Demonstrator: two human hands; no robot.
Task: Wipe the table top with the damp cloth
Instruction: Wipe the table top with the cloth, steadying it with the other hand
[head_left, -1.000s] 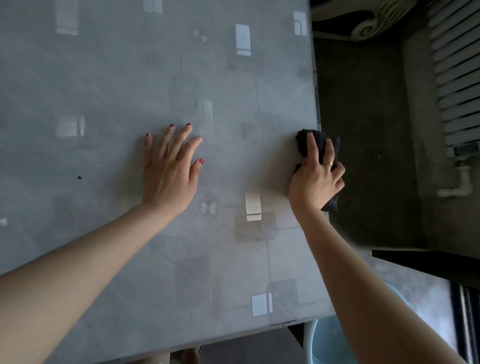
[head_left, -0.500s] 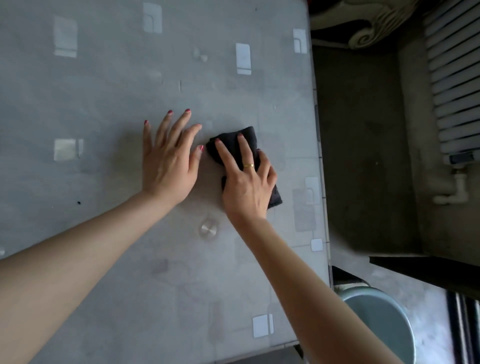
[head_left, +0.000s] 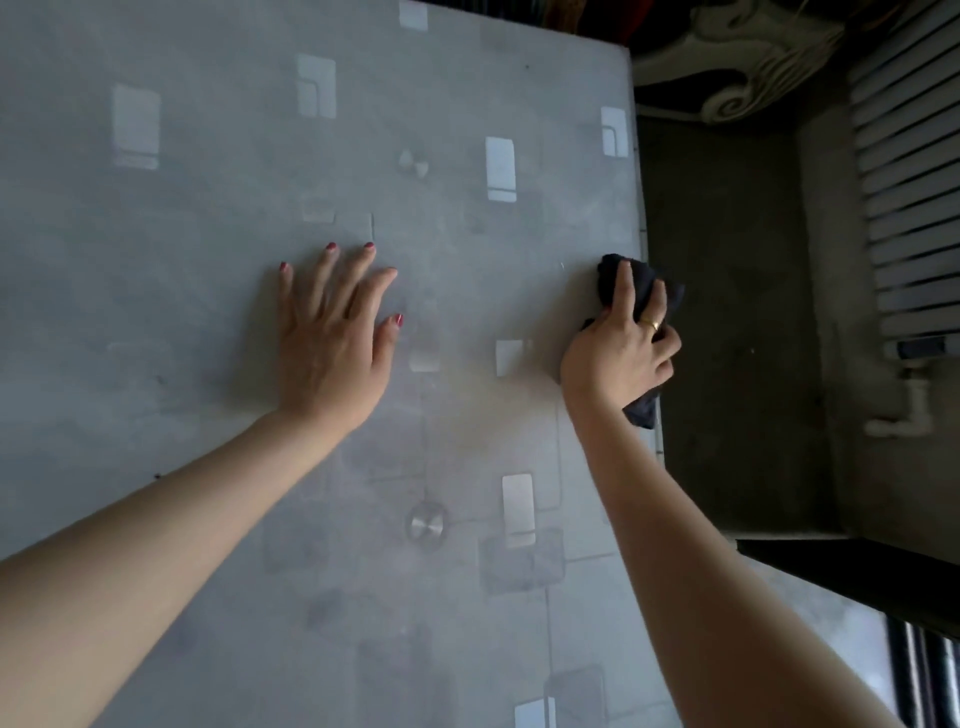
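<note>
Table top (head_left: 208, 260): two hands; right hand (head_left: 621, 353) grips one cloth (head_left: 608, 275).

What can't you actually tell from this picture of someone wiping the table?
Head view, the only one:
- Dark cloth: its middle is hidden under the right hand; dampness cannot be judged.
- Table top: left and near parts are cut off by the picture's edges.
- Table under the left hand: covered by the flat palm.
- Whether wiped areas are clean: glare hides it.

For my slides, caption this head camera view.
Right hand grips dark cloth at the table edge; left hand rests flat.
</note>
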